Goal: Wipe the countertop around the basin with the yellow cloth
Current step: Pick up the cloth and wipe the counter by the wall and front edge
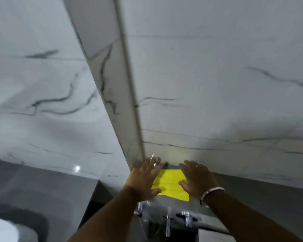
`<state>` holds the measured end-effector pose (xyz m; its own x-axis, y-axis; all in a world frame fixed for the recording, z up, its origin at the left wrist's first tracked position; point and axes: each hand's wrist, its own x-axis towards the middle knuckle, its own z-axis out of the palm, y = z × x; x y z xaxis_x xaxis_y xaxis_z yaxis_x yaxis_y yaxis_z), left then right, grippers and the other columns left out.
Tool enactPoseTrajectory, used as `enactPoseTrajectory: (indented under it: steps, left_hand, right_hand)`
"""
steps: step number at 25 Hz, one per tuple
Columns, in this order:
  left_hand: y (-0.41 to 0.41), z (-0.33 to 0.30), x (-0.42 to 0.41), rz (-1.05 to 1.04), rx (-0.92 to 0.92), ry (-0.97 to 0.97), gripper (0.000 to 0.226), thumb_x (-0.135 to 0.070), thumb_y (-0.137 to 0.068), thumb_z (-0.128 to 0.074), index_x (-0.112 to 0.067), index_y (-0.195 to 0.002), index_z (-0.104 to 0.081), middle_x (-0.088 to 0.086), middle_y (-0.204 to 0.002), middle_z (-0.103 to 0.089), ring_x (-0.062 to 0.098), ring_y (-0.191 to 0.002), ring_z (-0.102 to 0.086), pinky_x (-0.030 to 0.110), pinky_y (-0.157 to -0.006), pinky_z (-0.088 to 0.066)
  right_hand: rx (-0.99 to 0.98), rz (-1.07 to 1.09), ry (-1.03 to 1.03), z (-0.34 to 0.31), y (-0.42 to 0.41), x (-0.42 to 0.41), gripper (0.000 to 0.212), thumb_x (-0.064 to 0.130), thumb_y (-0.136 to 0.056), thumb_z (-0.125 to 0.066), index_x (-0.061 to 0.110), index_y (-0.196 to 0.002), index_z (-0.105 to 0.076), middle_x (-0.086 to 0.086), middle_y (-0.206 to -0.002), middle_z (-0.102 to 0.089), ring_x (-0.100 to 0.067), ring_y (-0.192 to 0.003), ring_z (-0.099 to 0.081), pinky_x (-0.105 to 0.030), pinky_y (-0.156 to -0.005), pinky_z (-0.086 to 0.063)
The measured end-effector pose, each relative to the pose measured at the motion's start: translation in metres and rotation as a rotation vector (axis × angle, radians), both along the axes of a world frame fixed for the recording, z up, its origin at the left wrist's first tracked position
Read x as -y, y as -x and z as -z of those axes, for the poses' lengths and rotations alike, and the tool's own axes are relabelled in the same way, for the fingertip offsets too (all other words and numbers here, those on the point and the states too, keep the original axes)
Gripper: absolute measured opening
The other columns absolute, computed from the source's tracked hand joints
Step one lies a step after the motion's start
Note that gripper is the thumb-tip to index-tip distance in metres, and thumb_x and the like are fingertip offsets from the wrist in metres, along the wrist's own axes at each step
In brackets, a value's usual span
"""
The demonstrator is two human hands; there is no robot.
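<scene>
A folded yellow cloth (170, 185) lies flat on the grey countertop (252, 186) in the back corner, against the marble wall. My left hand (143, 179) presses flat on the cloth's left edge, fingers spread and reaching the wall. My right hand (197, 179), with a ring and a wrist bracelet, presses flat on the cloth's right edge. Nearer me a chrome tap (168, 219) with two handles stands above the dark basin (175, 233), which is mostly cut off at the bottom edge.
Veined white marble walls (217, 84) meet at a projecting corner (128, 102) right behind the cloth. To the left the counter ends at a dark side panel (94, 203), with grey floor (42, 186) and a white fixture (3, 229) below.
</scene>
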<state>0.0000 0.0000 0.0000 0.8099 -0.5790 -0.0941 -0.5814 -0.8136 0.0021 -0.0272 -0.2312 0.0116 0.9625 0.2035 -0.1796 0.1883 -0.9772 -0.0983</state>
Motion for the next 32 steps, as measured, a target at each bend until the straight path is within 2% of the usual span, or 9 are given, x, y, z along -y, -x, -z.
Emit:
enactPoseTrajectory:
  steps: [5,7,9,13,15,17,21,25,32]
  left_hand:
    - [-0.036,0.057,0.018,-0.114,-0.158,-0.014,0.078,-0.064,-0.083,-0.005,-0.023,-0.141,-0.035,0.006,-0.150,-0.037,0.027,-0.135,-0.035,0.044,-0.101,-0.035]
    - [-0.046,0.064,0.025,-0.157,-0.174,-0.013,0.048,-0.044,-0.093,-0.024,-0.024,-0.132,-0.043,0.004,-0.138,-0.047,0.026,-0.128,-0.041,0.043,-0.095,-0.040]
    - [-0.049,0.065,0.029,-0.165,-0.174,-0.038,0.041,-0.024,-0.091,-0.035,-0.018,-0.130,-0.047,0.009,-0.128,-0.054,0.032,-0.121,-0.049,0.046,-0.088,-0.046]
    - [-0.036,0.065,0.027,-0.130,-0.142,-0.062,0.044,-0.027,-0.073,-0.036,-0.020,-0.098,-0.070,0.003,-0.078,-0.070,0.028,-0.068,-0.068,0.036,-0.054,-0.054]
    - [-0.028,0.054,0.023,-0.126,-0.096,-0.023,0.028,-0.028,-0.070,-0.052,-0.024,-0.092,-0.070,0.000,-0.075,-0.066,0.024,-0.060,-0.066,0.030,-0.048,-0.051]
    - [-0.014,0.036,0.014,-0.091,-0.145,-0.033,0.029,-0.021,-0.073,-0.065,-0.022,-0.102,-0.067,0.007,-0.093,-0.064,0.030,-0.073,-0.067,0.034,-0.054,-0.053]
    - [0.016,0.020,-0.022,-0.110,-0.250,-0.035,0.041,-0.009,-0.091,-0.046,-0.016,-0.132,-0.048,0.015,-0.129,-0.052,0.040,-0.104,-0.061,0.047,-0.081,-0.053]
    - [0.049,0.002,-0.074,-0.223,-0.301,-0.007,0.028,-0.009,-0.081,-0.054,-0.017,-0.108,-0.058,0.010,-0.108,-0.065,0.034,-0.098,-0.064,0.043,-0.076,-0.054]
    - [0.092,-0.042,-0.219,-0.577,-0.224,0.108,0.014,-0.018,-0.081,-0.057,-0.019,-0.092,-0.066,0.009,-0.090,-0.069,0.031,-0.087,-0.064,0.039,-0.069,-0.052]
  right_hand:
    - [-0.156,0.069,-0.058,0.088,-0.035,0.002,0.055,0.035,-0.063,-0.071,0.006,-0.109,-0.061,-0.019,-0.109,-0.068,-0.039,-0.091,-0.068,-0.049,-0.067,-0.059]
    - [-0.126,0.008,-0.006,0.092,-0.042,-0.004,0.053,0.028,-0.063,-0.078,0.004,-0.107,-0.063,-0.019,-0.106,-0.070,-0.038,-0.092,-0.068,-0.049,-0.068,-0.059]
    - [-0.109,-0.018,0.037,0.089,-0.048,-0.012,0.043,0.022,-0.061,-0.080,0.008,-0.099,-0.065,-0.016,-0.094,-0.071,-0.036,-0.085,-0.068,-0.044,-0.070,-0.059]
    - [-0.125,-0.025,0.057,0.072,-0.052,-0.020,0.028,0.019,-0.069,-0.074,0.011,-0.094,-0.063,-0.016,-0.095,-0.067,-0.038,-0.090,-0.065,-0.043,-0.081,-0.052]
    - [-0.162,-0.034,0.066,0.063,-0.049,-0.023,0.026,0.022,-0.079,-0.064,0.015,-0.104,-0.062,-0.014,-0.111,-0.061,-0.035,-0.104,-0.059,-0.040,-0.088,-0.048]
    - [-0.207,-0.058,0.064,0.058,-0.042,-0.024,0.026,0.020,-0.083,-0.059,0.017,-0.108,-0.062,-0.013,-0.117,-0.058,-0.033,-0.108,-0.057,-0.038,-0.090,-0.046]
    - [-0.318,-0.158,-0.017,0.041,-0.028,-0.032,0.025,0.025,-0.085,-0.060,0.015,-0.108,-0.062,-0.012,-0.114,-0.065,-0.033,-0.105,-0.059,-0.037,-0.086,-0.049]
    - [-0.285,-0.312,-0.040,0.017,-0.012,-0.072,0.018,0.025,-0.088,-0.057,0.012,-0.098,-0.062,-0.016,-0.103,-0.068,-0.035,-0.100,-0.061,-0.037,-0.076,-0.047]
    - [-0.249,-0.624,-0.090,-0.022,-0.007,-0.225,0.016,0.024,-0.090,-0.051,0.014,-0.099,-0.060,-0.016,-0.103,-0.067,-0.035,-0.100,-0.060,-0.039,-0.078,-0.047]
